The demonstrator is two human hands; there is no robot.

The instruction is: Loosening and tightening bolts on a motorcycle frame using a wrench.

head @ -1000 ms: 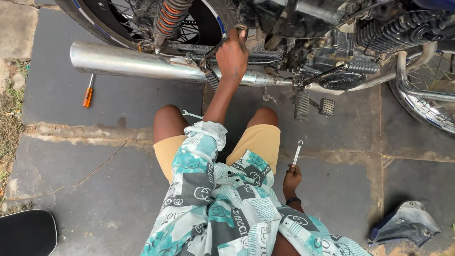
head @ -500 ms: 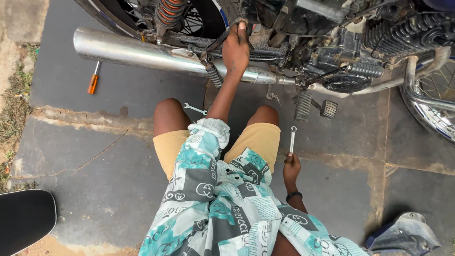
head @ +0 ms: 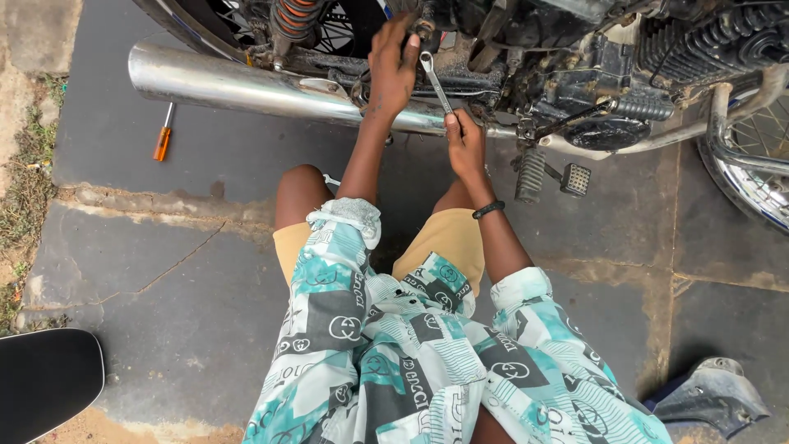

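A person's right hand [head: 465,140] grips the near end of a slim silver metal spanner [head: 436,82], whose long axis slants up-left to the black motorcycle engine block [head: 526,49]; the left hand [head: 393,70], fingers curled, touches its far ring end.

The right hand [head: 465,141] grips the lower end of a silver wrench [head: 435,80], whose ring end sits up at the motorcycle engine [head: 575,57]. The left hand [head: 392,70] presses against the frame just left of the wrench, above the chrome exhaust pipe [head: 246,86]. An orange-handled screwdriver [head: 163,136] lies on the stone floor [head: 164,271], far left.
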